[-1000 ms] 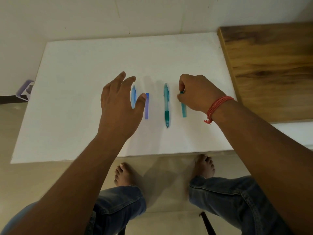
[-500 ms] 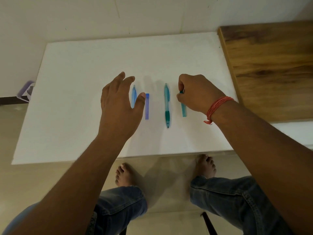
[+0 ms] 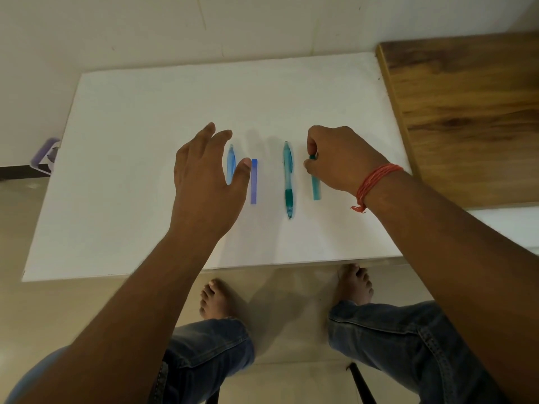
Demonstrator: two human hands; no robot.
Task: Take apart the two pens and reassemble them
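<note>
On the white bench (image 3: 151,158) four parts lay in a row, each running near to far: a blue pen body (image 3: 231,163), a violet cap (image 3: 253,182) just to its right, a teal pen body (image 3: 288,179) further right, and a teal cap (image 3: 315,186) at the right end. All four lay apart from one another, so both pens were judged uncapped. The left hand (image 3: 204,182) hovered with fingers spread and relaxed, its grip holding nothing; it covered the near part of the blue pen body, and its thumb lay between that body and the violet cap. Contact with either could not be confirmed. The right hand (image 3: 338,158) had its fingers curled, the tips pinching the far end of the teal cap, whose near part lay flat on the bench. The step in hand appeared to be handling the teal cap, whether setting it down or taking it up could not be told. To do this well, the pinch should be kept light and close to the cap's end, the cap held parallel to its neighbours, and the wrist kept clear of the teal pen body so that it was not rolled. The left hand should be lowered squarely over the blue pen body to avoid nudging the violet cap.
</note>
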